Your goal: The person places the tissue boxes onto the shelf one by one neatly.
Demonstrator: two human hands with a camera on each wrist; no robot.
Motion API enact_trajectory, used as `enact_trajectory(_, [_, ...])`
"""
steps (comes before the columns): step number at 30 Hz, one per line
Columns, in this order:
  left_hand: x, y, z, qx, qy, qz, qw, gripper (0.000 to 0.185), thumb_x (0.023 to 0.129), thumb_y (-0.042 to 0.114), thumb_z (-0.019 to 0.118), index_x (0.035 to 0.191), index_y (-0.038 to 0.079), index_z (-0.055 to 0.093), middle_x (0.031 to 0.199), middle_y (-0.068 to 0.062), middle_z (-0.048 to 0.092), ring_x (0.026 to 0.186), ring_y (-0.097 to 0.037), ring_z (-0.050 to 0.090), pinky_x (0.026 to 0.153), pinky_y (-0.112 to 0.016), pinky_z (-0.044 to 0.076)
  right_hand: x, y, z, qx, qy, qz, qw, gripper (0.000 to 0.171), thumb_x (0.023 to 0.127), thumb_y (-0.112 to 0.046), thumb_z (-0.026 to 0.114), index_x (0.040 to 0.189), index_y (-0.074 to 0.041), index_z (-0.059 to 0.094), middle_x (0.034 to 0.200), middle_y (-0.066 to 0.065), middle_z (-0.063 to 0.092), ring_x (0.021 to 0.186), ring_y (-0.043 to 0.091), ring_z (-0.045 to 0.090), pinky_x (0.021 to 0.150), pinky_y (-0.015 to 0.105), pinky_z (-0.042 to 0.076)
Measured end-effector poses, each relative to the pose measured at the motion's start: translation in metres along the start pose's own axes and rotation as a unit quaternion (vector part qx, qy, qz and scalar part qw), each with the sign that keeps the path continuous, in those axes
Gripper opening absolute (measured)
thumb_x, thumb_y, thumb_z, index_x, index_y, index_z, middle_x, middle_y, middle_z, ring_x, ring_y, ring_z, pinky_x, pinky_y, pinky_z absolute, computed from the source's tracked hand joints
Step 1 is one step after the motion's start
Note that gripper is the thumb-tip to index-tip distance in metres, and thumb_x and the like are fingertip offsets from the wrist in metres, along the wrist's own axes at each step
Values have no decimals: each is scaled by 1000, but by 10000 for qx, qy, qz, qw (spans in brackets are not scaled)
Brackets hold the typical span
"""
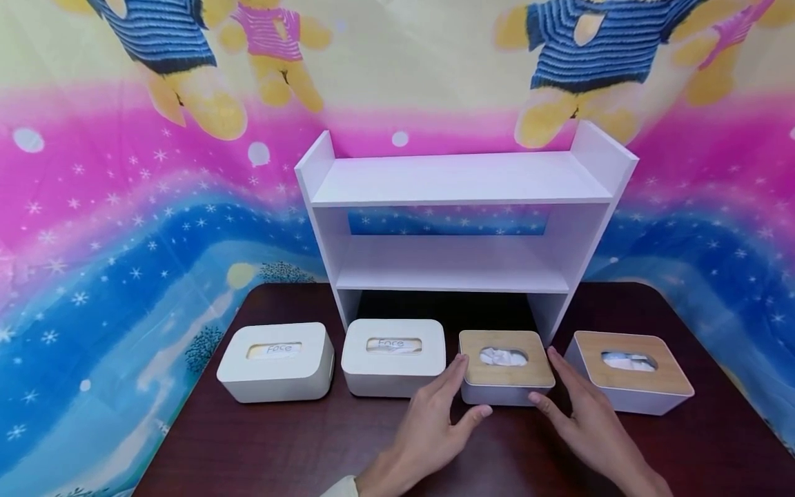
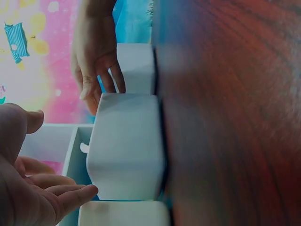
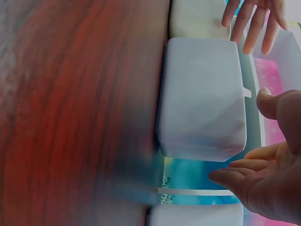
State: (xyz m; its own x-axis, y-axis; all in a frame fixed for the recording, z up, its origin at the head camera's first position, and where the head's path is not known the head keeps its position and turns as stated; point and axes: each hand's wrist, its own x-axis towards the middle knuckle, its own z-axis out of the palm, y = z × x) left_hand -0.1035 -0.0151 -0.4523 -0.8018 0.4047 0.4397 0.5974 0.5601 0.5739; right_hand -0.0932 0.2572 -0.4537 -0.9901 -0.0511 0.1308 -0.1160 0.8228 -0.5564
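In the head view, a tissue box with a wooden lid (image 1: 506,376) stands on the dark table, white tissue showing in its oval slot. My left hand (image 1: 435,417) is at its left side and my right hand (image 1: 586,414) at its right, fingers extended and thumbs toward its front. Both wrist views show the box's pale side wall (image 2: 127,146) between the two hands, with nothing gripped. In the right wrist view, the right hand (image 3: 268,174) sits a little off the box (image 3: 202,99).
Two cream tissue boxes, one at far left (image 1: 273,383) and one nearer (image 1: 394,383), share the row with another wooden-lidded box (image 1: 646,393) at right. A white two-tier shelf (image 1: 453,262) stands behind them. A patterned cloth (image 1: 155,207) hangs at the back.
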Motion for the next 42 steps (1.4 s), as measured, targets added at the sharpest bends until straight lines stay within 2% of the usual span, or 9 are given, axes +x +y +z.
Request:
enact_trajectory(7, [2,-4,11,-388,63,-323,9987,73,105,42,69,159,-3,48,158,-20,56,142,-29,61,112,-42,56,3,4,5,-52,5,105,9999,93,103,-47,71,168,3,28,162,40,41,145,62,45,109,78,42])
enact_trajectory(14, [4,-11,20,-1036,58,-757,9917,71,106,35,69,157,-8,46,155,-26,57,123,-32,74,90,-28,65,6,9,10,89,-67,91,9999,86,106,-41,69,166,7,30,160,40,43,145,59,47,108,75,45])
enact_trajectory(18, [6,-14,25,-1072,72,-945,9897,69,106,32,71,156,-10,48,152,-27,59,123,-31,73,85,-24,65,9,13,11,150,-222,213,9994,84,109,-41,64,166,8,27,160,40,42,146,58,46,108,75,45])
enact_trajectory(21, [7,-16,28,-873,94,-1047,9906,68,104,32,73,154,-9,51,145,-25,65,103,-20,79,79,-19,62,10,14,12,184,-243,253,9992,80,110,-36,63,166,8,27,159,40,43,146,58,45,109,75,45])
enact_trajectory(24, [9,-18,30,-829,-16,-1231,9889,68,103,31,75,153,-9,53,113,-18,79,72,0,67,66,-13,52,11,15,13,229,-270,279,9990,78,110,-35,63,165,8,29,159,39,44,146,58,45,109,76,44])
enact_trajectory(28, [12,-18,32,-964,-180,-1384,9855,66,102,28,75,152,-9,54,85,-9,71,59,7,44,57,-14,42,13,16,14,252,-343,342,9985,76,111,-33,62,164,10,30,158,39,45,146,58,45,110,77,42])
enact_trajectory(31, [12,-18,33,-951,-179,-1338,9863,63,102,26,75,150,-11,55,108,-19,79,67,6,55,63,-14,47,14,16,14,258,-366,357,9984,74,111,-32,62,164,11,31,157,39,46,146,58,46,110,76,43])
enact_trajectory(34, [13,-17,32,-878,-167,-1276,9878,61,103,25,74,149,-10,56,132,-27,73,82,-2,72,71,-14,55,14,14,14,267,-363,358,9983,73,111,-31,62,163,12,32,157,39,46,145,57,47,109,76,44])
enact_trajectory(42, [17,-11,24,-628,1,-1000,9930,52,104,22,73,147,-4,62,134,-21,74,107,-15,76,78,-13,58,11,8,4,194,-254,378,9988,73,112,-35,59,162,12,34,155,40,47,142,54,52,106,73,48])
